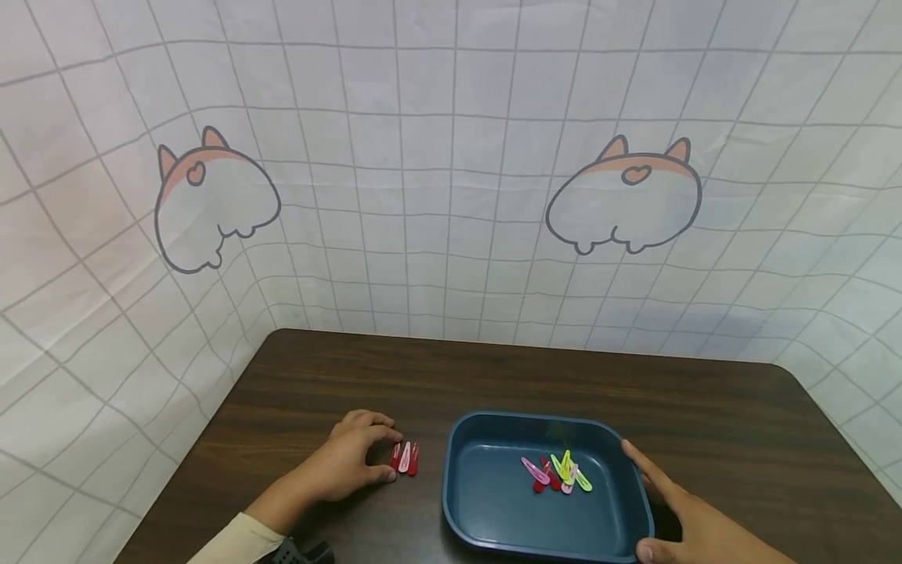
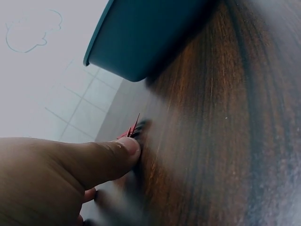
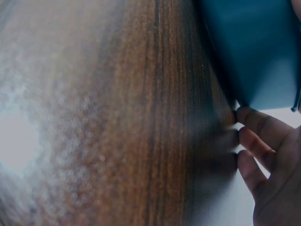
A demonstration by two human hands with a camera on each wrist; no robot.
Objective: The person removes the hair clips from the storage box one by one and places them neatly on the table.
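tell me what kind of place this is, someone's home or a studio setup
Probably a staged recording corner, not a lived-in room. A dark wooden table is enclosed by a hung grid-print cloth backdrop with cartoon animals, and it bears only a blue tray and some hair clips.

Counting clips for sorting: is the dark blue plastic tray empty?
No, the dark blue plastic tray holds a small pile of pink, red and yellow-green hair clips in the head view.
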